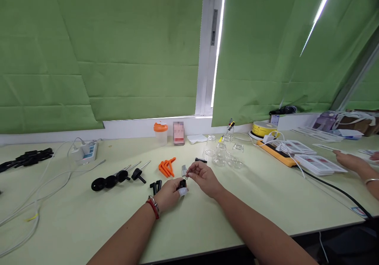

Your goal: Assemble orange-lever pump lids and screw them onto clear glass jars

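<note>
My left hand, with a red band at the wrist, is closed around a small black part whose open end points up. White wrapping shows on one of its fingers. Just right of it, my right hand pinches a tiny metal piece above the black part's opening. Silvery metal pins lie behind the hands. Orange hooked pieces and black angled pieces rest to the left. Farther left are black round-headed parts with metal rods.
Clear glass vessels stand right of my hands. Behind are an orange-lidded cup and a propped phone. An orange power strip and white trays lie right, near another person's hand. Cables cross the left side.
</note>
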Motion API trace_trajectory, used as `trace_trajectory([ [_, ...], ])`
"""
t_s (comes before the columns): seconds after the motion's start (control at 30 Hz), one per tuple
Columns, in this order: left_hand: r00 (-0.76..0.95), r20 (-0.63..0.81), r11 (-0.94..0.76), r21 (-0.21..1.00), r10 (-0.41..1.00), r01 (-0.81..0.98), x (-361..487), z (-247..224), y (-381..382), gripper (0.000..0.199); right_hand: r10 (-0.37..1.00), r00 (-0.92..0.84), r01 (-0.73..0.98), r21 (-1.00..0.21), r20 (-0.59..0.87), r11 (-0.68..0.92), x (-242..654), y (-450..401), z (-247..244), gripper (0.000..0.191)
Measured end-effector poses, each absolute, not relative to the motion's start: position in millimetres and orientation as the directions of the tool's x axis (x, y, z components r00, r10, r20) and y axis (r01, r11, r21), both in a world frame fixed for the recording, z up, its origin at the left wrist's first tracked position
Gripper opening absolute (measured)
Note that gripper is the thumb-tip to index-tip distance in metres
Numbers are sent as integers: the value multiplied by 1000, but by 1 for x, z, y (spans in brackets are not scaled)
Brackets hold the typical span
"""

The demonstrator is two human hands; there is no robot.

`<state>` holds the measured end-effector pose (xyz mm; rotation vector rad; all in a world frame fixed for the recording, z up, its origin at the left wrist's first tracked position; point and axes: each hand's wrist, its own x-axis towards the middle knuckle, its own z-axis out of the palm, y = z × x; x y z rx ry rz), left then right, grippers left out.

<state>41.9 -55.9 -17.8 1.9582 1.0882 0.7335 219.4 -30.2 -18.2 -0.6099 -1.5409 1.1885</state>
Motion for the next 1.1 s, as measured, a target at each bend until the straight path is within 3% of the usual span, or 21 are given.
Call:
trace_trajectory([
  [0.43,475,134,-363,825,870,432,42,-20,-55,15,795,-389,-36,-870,466,492,217,-36,-18,11],
  [1.1,487,122,-368,813,865,451,41,-21,-53,12,744,-406,139,-769,531,624,220,-38,-18,13],
])
